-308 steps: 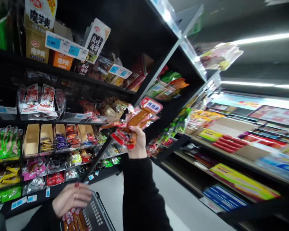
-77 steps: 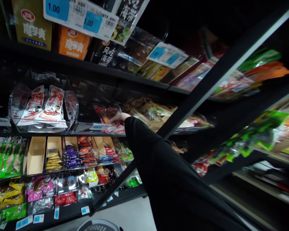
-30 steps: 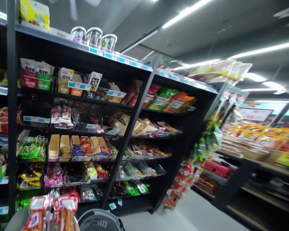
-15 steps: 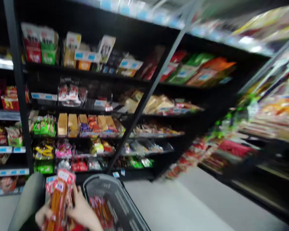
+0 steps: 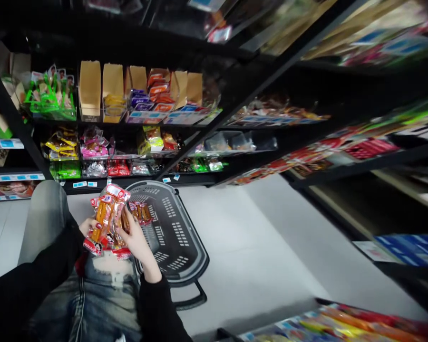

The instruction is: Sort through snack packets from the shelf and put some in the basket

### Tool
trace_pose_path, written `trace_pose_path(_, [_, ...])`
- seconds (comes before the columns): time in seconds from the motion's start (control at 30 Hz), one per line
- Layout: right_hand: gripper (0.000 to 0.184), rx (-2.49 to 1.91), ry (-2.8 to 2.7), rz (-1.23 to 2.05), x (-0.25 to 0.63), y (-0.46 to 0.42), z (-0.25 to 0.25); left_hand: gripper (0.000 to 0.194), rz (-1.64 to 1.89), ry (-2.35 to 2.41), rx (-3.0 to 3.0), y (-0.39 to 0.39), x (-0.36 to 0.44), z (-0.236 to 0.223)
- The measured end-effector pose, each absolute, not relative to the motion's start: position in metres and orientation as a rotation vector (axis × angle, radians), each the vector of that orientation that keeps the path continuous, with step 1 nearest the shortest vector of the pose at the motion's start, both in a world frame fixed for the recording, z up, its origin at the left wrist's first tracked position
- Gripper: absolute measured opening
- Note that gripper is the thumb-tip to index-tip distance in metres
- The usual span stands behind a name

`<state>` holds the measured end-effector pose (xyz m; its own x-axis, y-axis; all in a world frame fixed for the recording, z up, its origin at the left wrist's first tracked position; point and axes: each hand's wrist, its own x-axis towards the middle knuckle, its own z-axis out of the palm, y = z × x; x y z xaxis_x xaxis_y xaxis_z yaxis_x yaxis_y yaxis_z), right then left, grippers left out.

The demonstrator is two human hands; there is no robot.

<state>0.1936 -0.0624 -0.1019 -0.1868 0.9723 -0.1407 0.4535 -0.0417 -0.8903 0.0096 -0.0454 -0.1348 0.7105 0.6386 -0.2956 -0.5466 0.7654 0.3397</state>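
Several clear-and-red snack packets, with brown stick-shaped food inside, are bunched between my two hands above my lap. My left hand grips the bundle from its left side, fingers partly behind the packets. My right hand closes on the right side of the same bundle, thumb in front. Just right of my hands a dark grey shopping basket stands on the floor. More of the same kind of packets lie inside it, near its left wall.
Ahead stands a black shelf unit with bins of green, yellow and pink packets and cardboard boxes. Another shelf runs along the right. A low display of colourful packets is at lower right. My jeans-clad knee is at left.
My view has tilted downward, so the basket, my lap and both sleeves show more fully. Both hands still hold the packets, which now appear higher in the picture.
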Motion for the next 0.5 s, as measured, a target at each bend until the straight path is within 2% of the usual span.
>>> trace_pose_path(0.2, [0.063, -1.592, -1.614, 1.124, 0.184, -0.070, -0.104, 0.066, 0.618, 0.415, 0.207, -0.044, -0.003, -0.162])
trace_pose_path(0.33, [0.053, -1.618, -1.523, 1.150, 0.176, -0.071, -0.107, 0.067, 0.608, 0.416, 0.209, -0.040, -0.009, -0.163])
trace_pose_path(0.5, [0.046, -1.682, -1.429, 0.982, 0.173, -0.074, -0.113, 0.064, 0.650, 0.411, 0.214, -0.037, -0.010, -0.167])
